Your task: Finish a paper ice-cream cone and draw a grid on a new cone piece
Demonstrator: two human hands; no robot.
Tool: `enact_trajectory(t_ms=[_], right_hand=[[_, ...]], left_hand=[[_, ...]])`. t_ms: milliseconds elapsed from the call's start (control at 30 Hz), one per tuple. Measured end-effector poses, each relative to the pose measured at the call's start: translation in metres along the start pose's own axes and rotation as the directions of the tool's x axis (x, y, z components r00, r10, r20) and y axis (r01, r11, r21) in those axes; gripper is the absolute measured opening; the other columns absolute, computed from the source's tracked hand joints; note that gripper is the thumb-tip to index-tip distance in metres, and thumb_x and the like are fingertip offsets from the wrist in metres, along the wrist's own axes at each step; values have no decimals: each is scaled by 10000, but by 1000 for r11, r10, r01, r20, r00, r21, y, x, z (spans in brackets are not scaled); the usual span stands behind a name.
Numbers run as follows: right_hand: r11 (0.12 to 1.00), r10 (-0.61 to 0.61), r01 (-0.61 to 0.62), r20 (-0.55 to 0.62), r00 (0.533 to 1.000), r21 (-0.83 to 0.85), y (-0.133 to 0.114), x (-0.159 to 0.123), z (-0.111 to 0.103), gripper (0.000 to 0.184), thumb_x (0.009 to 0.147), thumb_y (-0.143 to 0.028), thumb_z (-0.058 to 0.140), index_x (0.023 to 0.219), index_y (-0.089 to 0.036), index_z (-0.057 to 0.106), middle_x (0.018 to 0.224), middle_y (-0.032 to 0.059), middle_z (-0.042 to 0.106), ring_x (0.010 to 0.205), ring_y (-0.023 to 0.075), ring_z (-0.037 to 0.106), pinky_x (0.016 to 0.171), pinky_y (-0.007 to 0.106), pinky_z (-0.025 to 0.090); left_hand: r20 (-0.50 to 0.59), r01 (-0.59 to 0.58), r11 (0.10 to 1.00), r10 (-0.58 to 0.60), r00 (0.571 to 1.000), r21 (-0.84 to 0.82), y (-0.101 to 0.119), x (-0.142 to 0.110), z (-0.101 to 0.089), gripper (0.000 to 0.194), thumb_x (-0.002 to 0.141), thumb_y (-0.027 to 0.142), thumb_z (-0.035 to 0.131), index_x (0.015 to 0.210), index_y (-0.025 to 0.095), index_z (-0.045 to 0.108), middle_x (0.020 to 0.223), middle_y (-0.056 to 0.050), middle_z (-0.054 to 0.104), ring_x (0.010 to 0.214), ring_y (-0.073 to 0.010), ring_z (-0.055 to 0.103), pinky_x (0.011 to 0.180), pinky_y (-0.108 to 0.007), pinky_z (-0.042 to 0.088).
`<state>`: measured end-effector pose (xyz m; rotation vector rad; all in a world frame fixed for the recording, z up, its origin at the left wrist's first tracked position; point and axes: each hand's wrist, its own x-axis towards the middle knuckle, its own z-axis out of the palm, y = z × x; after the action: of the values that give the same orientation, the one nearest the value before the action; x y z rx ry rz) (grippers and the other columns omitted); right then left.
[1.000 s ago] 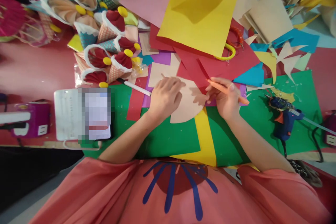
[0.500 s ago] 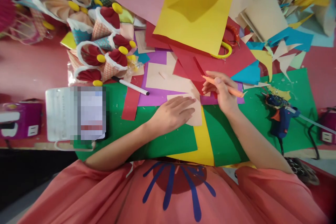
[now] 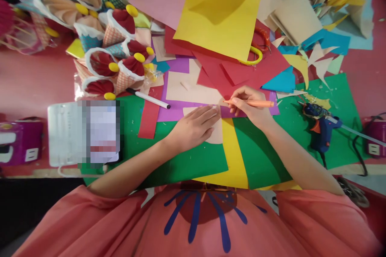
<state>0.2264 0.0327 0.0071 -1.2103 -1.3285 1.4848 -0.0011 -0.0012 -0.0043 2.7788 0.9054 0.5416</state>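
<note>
Under my left hand (image 3: 194,126) lies a peach paper piece (image 3: 216,131), flat on the desk where a green sheet (image 3: 187,160) meets a yellow strip (image 3: 237,156); my palm and spread fingers press it down, closed on nothing, with only its right edge and lower corner showing past my fingertips. My right hand (image 3: 251,108) is wrapped around an orange pencil (image 3: 256,103), pinched between thumb and first fingers, and the pencil lies nearly level with its tip pointing left, just at the top edge of the peach piece near my left fingertips. My two hands sit close together but do not touch. Just above the piece a purple sheet (image 3: 171,110) lies beneath a larger peach sheet (image 3: 189,88), and red sheets (image 3: 241,72) overlap above those. A red strip (image 3: 149,118) lies to the left on the green, with a black-capped white marker (image 3: 147,98) slanting across its top end. A big yellow sheet (image 3: 223,12) covers the pile farther back, a yellow scissor handle (image 3: 252,57) peeking out at its lower right corner. To the right a blue glue gun (image 3: 321,128) rests on another green sheet (image 3: 301,144). At the far left stand paper cones with red fans and yellow dots (image 3: 120,64), and nearer me a white device (image 3: 64,132) lies at the desk's edge.
</note>
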Motion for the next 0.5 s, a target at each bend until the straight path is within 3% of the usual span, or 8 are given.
enact_trajectory(t_ms=[133, 500], right_hand=[[999, -5, 4, -33, 999, -38, -1, 0, 9, 296, 811, -402, 701, 701, -182, 537, 607, -26, 648, 492, 69, 600, 428, 164, 464], [980, -92, 82, -47, 995, -183, 7, -2, 9, 347, 858, -437, 641, 652, -198, 497, 554, -33, 614, 454, 69, 538, 467, 213, 426]], left_hand=[[-17, -8, 999, 8, 1000, -50, 0, 0, 3, 361, 916, 68, 442, 1243, 112, 591, 1317, -141, 640, 1275, -271, 585, 1054, -466, 530], [-7, 68, 991, -69, 998, -118, 4, -4, 6, 405, 950, 100, 426, 1337, 159, 527, 1376, -136, 600, 1313, -244, 555, 1085, -463, 504]])
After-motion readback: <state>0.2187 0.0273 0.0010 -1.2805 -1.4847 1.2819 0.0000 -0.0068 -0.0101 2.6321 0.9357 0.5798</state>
